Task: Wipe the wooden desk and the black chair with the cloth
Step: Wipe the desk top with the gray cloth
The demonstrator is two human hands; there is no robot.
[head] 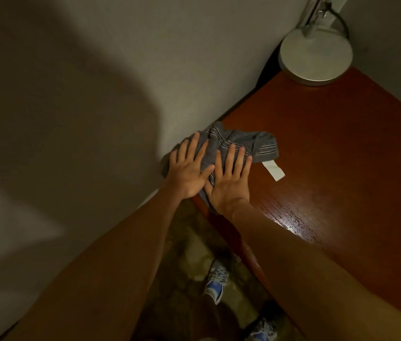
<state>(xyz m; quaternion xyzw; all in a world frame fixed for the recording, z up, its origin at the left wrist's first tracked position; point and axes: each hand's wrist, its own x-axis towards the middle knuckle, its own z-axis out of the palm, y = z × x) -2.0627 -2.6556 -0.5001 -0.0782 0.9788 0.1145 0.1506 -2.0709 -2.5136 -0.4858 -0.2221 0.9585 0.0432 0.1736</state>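
A grey cloth (248, 141) with dark stripes and a white label lies crumpled at the near left corner of the reddish wooden desk (342, 156), partly hanging over the edge by the wall. My left hand (189, 168) and my right hand (231, 180) lie flat side by side on the cloth, fingers spread and pressing it onto the desk. The black chair is not in view.
A round white lamp base (316, 57) with a metal stem stands at the desk's far corner, close to the wall (120, 82). The wall runs along the desk's left side. Below the desk edge I see a patterned floor (189, 254) and my two shoes (215, 279).
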